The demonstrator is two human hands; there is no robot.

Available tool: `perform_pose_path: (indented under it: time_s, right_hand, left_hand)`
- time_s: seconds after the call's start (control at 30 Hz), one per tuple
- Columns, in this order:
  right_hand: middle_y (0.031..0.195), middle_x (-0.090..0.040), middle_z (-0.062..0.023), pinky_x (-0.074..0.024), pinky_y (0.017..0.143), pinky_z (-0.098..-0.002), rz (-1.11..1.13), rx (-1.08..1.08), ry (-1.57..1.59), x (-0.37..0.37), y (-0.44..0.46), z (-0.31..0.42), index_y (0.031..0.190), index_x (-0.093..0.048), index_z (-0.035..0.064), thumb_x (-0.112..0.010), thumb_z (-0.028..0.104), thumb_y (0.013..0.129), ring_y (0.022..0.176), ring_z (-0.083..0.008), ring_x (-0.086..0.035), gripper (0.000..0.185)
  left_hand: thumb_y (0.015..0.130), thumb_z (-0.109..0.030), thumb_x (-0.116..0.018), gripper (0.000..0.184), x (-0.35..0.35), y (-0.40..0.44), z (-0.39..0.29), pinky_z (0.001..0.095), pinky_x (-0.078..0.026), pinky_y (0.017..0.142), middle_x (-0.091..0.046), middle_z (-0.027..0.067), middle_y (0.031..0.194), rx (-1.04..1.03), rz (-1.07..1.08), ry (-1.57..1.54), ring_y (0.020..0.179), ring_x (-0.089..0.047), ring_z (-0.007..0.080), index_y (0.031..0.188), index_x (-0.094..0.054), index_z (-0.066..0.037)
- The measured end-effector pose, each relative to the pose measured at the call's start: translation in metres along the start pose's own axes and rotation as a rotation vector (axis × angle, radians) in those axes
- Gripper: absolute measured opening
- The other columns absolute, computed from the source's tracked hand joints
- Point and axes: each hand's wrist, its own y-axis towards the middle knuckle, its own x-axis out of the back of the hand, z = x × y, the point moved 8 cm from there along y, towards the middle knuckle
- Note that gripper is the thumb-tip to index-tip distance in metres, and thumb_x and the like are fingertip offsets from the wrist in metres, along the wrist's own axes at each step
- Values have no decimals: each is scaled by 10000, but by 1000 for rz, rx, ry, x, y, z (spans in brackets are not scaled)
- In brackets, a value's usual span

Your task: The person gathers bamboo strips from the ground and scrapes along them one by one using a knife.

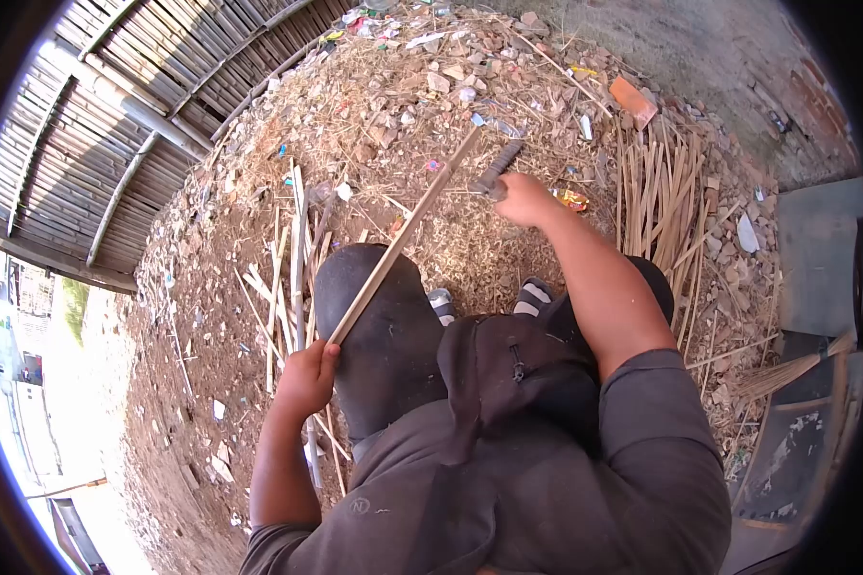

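My left hand [305,377] is closed around the lower end of a long split bamboo strip [408,230]. The strip slants up and away across my left knee, its far end near the tool. Out in front, my right hand [524,200] is closed on a short, dark tool with a ridged shaft [501,163]. Its kind is unclear, and the part inside my fist is hidden. A small gap shows between this tool and the strip.
Bamboo strips lie piled to my right [657,196], with more poles and strips [297,259] by my left leg. An orange brick [633,101] and rubble cover the ground ahead. A bamboo fence [115,105] stands left, a wall [681,48] ahead right.
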Motion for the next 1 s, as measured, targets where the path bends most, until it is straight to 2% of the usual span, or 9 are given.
perform_pose_path:
  time_s: [0.07,0.3,0.37,0.47,0.57,0.6,0.7,0.83,1.0]
  right_hand:
    - [983,-722,-192,-545,793,-400,-154,-156,105,34,10,-43,1131,-686,39,-713,204,791,892,-311,-703,379]
    - [918,-721,-129,-519,762,-398,-356,36,162,83,-3,-12,1072,-681,9,-770,226,777,821,-259,-680,377]
    - [1043,-729,-208,-518,889,-405,-274,-33,172,86,6,-30,1151,-678,-2,-781,297,782,1016,-333,-696,486]
    - [913,-719,-166,-530,764,-392,-380,-58,121,84,19,-63,1085,-669,-27,-778,253,796,843,-266,-700,417]
    - [758,-643,-57,-488,609,-356,-268,-145,400,98,7,-28,991,-652,-7,-777,205,809,631,-172,-605,306]
    - [662,-535,23,-403,496,-308,-323,-105,455,98,10,-25,912,-627,37,-782,178,813,524,-102,-477,232]
    - [664,-563,10,-378,453,-275,-325,-113,563,102,5,-12,887,-622,43,-754,154,837,473,-88,-456,179]
    - [646,-536,29,-374,444,-274,-329,-75,380,131,-5,-11,878,-613,48,-759,156,830,487,-79,-446,188]
    - [716,-593,-13,-412,484,-264,-270,-168,194,138,-28,-65,1076,-634,-6,-771,195,816,521,-101,-507,357]
  left_hand:
    - [1056,-391,-440,463,11,4,2,520,-497,733,-658,271,813,37,26,18,808,-640,474,911,-619,11]
    - [1064,-380,-431,459,24,-12,41,491,-498,741,-669,242,828,132,-64,-151,831,-662,424,945,-636,13]
    - [1061,-376,-438,448,19,-21,75,500,-497,748,-669,248,842,176,-129,-190,843,-654,433,942,-632,11]
    - [1055,-375,-449,436,9,-49,127,517,-496,761,-668,254,843,286,-205,-141,853,-648,448,937,-624,7]
    - [1044,-371,-471,406,-2,-54,177,540,-493,774,-669,260,858,400,-285,-129,867,-644,460,952,-615,-3]
    - [1037,-368,-484,376,3,-58,186,544,-500,794,-684,244,903,466,-334,-56,898,-655,446,1059,-616,-16]
    - [1019,-417,-514,522,7,-64,229,498,-485,968,-676,231,1172,507,-414,34,1142,-617,415,1351,-521,-15]
    - [1014,-432,-510,516,-3,-49,246,489,-467,1004,-657,241,1222,580,-277,-100,1183,-597,416,1302,-574,-8]
    - [995,-439,-544,497,-73,-33,273,485,-488,968,-691,245,1139,543,-203,-176,1103,-641,413,1192,-639,8]
